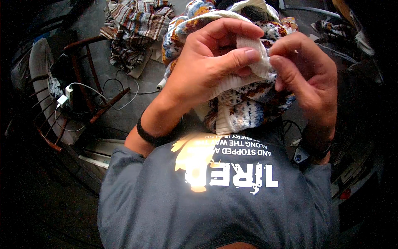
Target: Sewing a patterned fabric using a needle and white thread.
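A patterned knitted garment [245, 109] in white, blue, rust and brown lies bunched before my chest. My left hand [217, 59] grips its white ribbed band [261, 67] between thumb and fingers, with the band raised and folded over. Close to the band's right edge is my right hand [306, 68], its thumb and forefinger nearly together. Whether something thin, such as a needle or thread, is pinched there is too small and blurred to tell. Part of the garment is hidden behind both hands.
Another striped knitted piece [133, 31] hangs over a wooden chair frame [84, 42] at upper left. White chargers [63, 100] with looping cables lie by a grey cushion [42, 62]. More knitwear [332, 29] is at upper right, near a curved metal bar [311, 10].
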The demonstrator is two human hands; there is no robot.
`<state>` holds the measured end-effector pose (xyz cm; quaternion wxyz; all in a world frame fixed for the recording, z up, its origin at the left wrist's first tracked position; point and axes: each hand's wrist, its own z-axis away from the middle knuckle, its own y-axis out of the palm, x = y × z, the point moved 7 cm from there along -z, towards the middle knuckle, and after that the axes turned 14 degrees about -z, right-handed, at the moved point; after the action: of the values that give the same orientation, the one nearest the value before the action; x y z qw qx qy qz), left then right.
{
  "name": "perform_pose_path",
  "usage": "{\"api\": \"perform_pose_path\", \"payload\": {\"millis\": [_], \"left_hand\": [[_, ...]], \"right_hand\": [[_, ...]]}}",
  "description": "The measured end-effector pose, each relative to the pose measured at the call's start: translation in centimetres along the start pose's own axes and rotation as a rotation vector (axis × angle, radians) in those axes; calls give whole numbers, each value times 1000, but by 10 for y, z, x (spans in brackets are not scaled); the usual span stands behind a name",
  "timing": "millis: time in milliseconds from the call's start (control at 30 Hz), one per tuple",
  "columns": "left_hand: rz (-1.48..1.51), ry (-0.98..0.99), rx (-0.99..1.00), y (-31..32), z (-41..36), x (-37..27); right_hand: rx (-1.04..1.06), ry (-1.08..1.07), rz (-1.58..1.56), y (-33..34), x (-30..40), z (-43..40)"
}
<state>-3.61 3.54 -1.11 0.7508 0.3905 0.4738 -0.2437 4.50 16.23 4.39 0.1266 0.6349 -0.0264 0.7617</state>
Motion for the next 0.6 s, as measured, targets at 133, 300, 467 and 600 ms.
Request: {"api": "perform_pose_path", "payload": {"millis": [133, 300, 467, 600], "left_hand": [[35, -1, 22, 1, 0, -1], [32, -15, 31, 1, 0, 0], [51, -45, 43, -1, 0, 0], [60, -38, 52, -1, 0, 0]], "right_hand": [[72, -220, 291, 5, 10, -3], [103, -247, 439, 1, 17, -1], [86, -243, 467, 4, 21, -2], [60, -252, 471, 5, 22, -2]]}}
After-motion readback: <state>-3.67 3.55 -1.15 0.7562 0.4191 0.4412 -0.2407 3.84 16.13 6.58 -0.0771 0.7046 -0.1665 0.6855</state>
